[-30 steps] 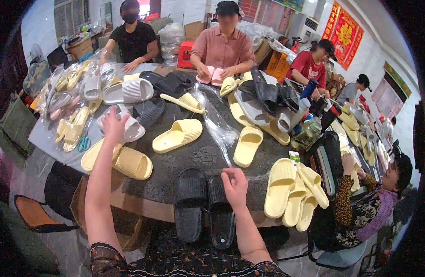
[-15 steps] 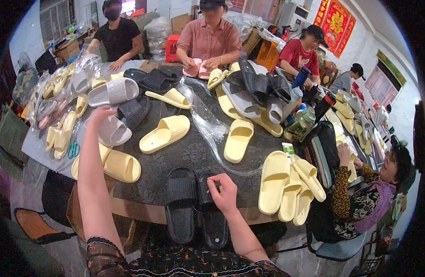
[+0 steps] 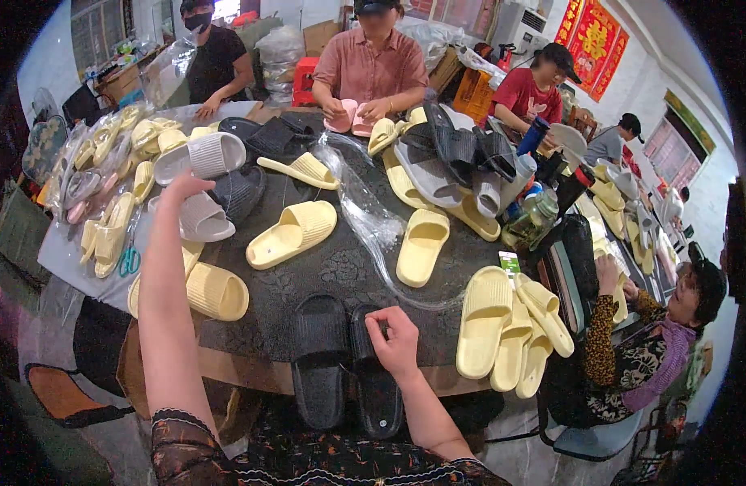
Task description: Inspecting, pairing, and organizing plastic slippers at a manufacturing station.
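My left hand (image 3: 185, 189) reaches to the left part of the table. Its fingers close on the upper edge of a ribbed grey slipper (image 3: 203, 219), partly hidden by the hand and forearm. Just beyond it another grey slipper (image 3: 211, 156) lies across the pile. In front of me two black slippers lie side by side at the table's near edge: the left one (image 3: 320, 336) and the right one (image 3: 379, 397). My right hand (image 3: 395, 340) is curled in a pinch over the right black slipper's strap; what the fingertips hold does not show.
Yellow slippers (image 3: 292, 235) lie about the dark tabletop (image 3: 348, 271), several in a cluster (image 3: 482, 324) at the right. Bagged slippers (image 3: 105, 162) cover the left end; bottles and a jar (image 3: 531, 220) stand right. Clear plastic film (image 3: 373, 227) crosses the middle. Several co-workers sit around.
My left hand has moved slightly away from me, and the grey slipper under it has shifted upward with it. My right hand stays over the black slipper. A far-right co-worker now shows a grey slipper.
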Tool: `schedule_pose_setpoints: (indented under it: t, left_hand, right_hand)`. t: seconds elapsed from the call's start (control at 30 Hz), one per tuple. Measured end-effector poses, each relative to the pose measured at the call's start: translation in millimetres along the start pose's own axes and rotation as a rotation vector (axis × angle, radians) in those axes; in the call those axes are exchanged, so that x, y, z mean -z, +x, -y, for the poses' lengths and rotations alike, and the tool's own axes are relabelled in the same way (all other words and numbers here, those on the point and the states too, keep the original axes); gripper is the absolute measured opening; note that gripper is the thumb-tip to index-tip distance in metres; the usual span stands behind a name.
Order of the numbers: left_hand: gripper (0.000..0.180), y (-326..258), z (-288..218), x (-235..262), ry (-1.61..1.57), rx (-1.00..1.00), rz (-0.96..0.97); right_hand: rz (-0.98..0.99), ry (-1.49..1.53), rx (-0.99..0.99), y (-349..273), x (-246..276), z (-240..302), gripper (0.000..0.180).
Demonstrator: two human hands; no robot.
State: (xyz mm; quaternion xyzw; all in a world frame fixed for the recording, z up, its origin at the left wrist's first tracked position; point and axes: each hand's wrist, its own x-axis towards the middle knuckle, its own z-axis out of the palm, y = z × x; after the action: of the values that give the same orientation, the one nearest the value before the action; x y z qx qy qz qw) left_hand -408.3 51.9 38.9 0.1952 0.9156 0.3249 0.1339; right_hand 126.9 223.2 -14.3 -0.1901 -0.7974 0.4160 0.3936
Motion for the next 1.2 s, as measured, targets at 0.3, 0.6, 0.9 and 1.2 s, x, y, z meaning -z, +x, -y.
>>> schedule_pose_setpoints:
  t: [0.3, 0.6, 0.9, 1.2]
  left_hand:
    - [0.059, 7.0, 43.5, 0.6, -0.349, -0.057, 0.098]
    - [0.033, -25.4, 31.1, 49.0, -0.870, -0.154, -0.233]
    - [0.053, -143.6, -68.0, 38.4, -1.484, -0.110, 0.255]
    - [0.043, -312.8, -96.3, -26.2, -1.913, -0.109, 0.534]
  right_hand:
    - [0.017, 0.020, 0.005, 1.1, -0.1, 0.0, 0.006]
    - [-0.028, -0.077, 0.125, -13.0, 18.7, 31.7, 0.009]
    - [0.355, -0.271, -0.089, -72.5, 45.5, 58.6, 0.017]
    - [0.413, -0.580, -0.189, -73.0, 18.5, 41.5, 0.054]
